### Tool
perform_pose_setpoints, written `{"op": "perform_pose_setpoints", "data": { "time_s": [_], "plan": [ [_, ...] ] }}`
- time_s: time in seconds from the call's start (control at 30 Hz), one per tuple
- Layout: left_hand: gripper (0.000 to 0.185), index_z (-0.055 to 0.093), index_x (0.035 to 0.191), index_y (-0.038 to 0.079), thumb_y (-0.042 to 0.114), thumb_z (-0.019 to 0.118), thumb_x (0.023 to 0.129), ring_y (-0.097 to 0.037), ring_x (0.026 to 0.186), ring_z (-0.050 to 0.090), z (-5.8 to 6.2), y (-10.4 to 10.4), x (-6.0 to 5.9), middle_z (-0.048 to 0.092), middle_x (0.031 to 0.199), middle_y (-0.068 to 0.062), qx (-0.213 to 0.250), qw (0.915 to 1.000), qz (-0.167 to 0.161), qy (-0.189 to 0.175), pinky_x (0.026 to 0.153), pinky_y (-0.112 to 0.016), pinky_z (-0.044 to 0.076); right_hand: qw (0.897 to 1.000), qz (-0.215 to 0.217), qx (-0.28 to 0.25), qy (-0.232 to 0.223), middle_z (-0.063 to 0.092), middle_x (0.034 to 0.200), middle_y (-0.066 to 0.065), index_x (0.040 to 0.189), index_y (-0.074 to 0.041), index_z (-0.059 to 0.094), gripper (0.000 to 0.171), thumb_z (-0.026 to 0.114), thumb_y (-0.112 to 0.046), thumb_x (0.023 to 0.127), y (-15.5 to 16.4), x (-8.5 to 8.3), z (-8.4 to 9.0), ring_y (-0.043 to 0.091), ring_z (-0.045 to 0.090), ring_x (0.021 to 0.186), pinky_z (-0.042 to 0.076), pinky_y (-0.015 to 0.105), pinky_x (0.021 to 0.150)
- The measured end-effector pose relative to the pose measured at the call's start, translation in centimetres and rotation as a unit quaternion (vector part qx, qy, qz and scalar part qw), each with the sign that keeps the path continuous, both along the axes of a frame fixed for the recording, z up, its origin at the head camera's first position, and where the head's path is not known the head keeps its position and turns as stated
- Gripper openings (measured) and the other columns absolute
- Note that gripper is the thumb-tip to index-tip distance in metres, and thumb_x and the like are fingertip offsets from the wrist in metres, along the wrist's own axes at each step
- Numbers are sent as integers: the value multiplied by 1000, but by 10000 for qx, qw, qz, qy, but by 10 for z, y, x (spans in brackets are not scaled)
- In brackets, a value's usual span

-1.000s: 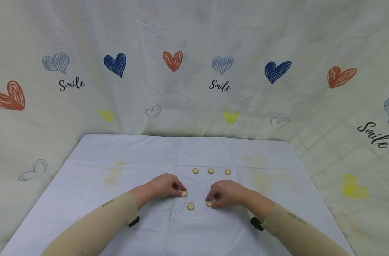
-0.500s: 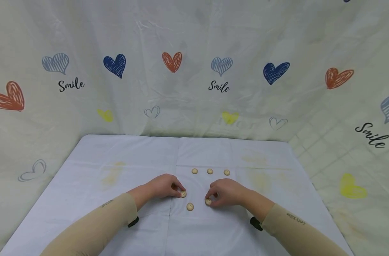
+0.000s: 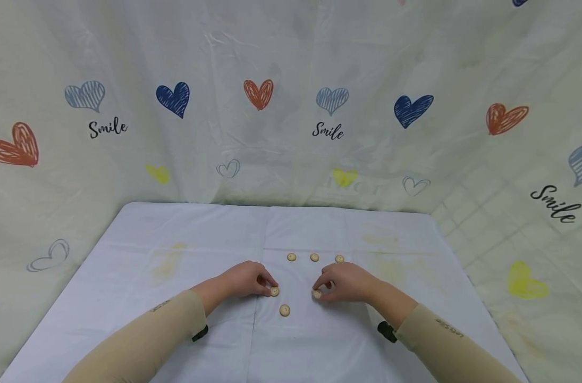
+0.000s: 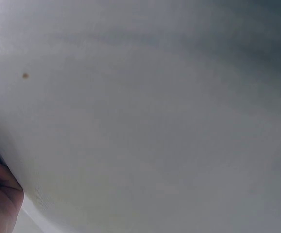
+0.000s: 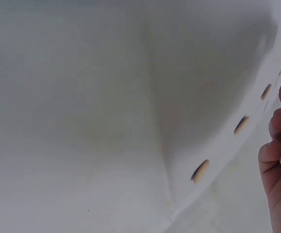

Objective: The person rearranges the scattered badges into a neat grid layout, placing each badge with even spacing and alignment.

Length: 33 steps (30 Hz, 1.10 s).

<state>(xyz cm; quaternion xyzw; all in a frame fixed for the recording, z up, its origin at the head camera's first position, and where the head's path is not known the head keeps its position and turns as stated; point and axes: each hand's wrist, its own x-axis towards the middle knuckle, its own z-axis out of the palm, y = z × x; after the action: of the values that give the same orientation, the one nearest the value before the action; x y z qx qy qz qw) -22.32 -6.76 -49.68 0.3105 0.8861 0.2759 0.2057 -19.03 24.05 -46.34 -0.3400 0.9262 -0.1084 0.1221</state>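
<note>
On the white cloth lie several round, light wooden buttons. My left hand pinches one button between thumb and forefinger. Across a small gap, my right hand holds another button by its edge with thumb and forefinger. A loose button lies nearer to me, between the two hands. Behind the hands three buttons form a row. In the right wrist view, curled fingers show at the right edge, beside a row button. The left wrist view catches only part of the left hand.
A white cloth with yellowish stains covers the table. Behind it and at both sides hangs a pale curtain printed with hearts and the word Smile. Dark straps sit at the wrists.
My right hand has slid its button away from me across the cloth, toward the back row and slightly right. The left hand and its button stay in place.
</note>
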Motion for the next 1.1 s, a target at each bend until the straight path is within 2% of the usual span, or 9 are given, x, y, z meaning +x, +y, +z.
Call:
{"op": "perform_pose_setpoints", "data": {
  "time_s": [0.33, 0.53, 0.73, 1.1],
  "plan": [
    [18, 80, 104, 28, 26, 79, 86, -3, 75, 54, -1, -1, 0, 60, 81, 16, 6, 10000, -72, 54, 72, -25, 46, 9985, -475, -197, 170, 53, 75, -15, 101, -27, 78, 13, 75, -30, 88, 41, -12, 10, 3, 47, 68, 42, 27, 65],
    [19, 79, 104, 28, 26, 79, 86, -4, 74, 54, 0, 0, 1, 60, 81, 16, -6, 10000, -44, 53, 71, -25, 46, 9961, -814, -263, 211, 53, 75, -15, 102, -26, 78, 17, 78, -25, 85, 64, -17, 13, 3, 47, 68, 42, 27, 65],
    [18, 79, 104, 28, 26, 79, 86, -4, 75, 54, 1, 0, 1, 60, 83, 16, -10, 10000, -34, 21, 72, -25, 46, 9955, -889, -326, 101, 53, 74, -15, 102, -24, 79, 17, 78, -24, 85, 68, -19, 13, 4, 48, 68, 42, 28, 66],
    [18, 79, 104, 29, 26, 79, 86, -3, 76, 54, -1, 0, 1, 60, 85, 17, -1, 10000, -23, 28, 72, -25, 46, 9924, -1211, -109, -182, 53, 72, -11, 99, -24, 79, 14, 79, -28, 85, 68, -30, -5, 7, 47, 68, 41, 30, 65]
  ]
}}
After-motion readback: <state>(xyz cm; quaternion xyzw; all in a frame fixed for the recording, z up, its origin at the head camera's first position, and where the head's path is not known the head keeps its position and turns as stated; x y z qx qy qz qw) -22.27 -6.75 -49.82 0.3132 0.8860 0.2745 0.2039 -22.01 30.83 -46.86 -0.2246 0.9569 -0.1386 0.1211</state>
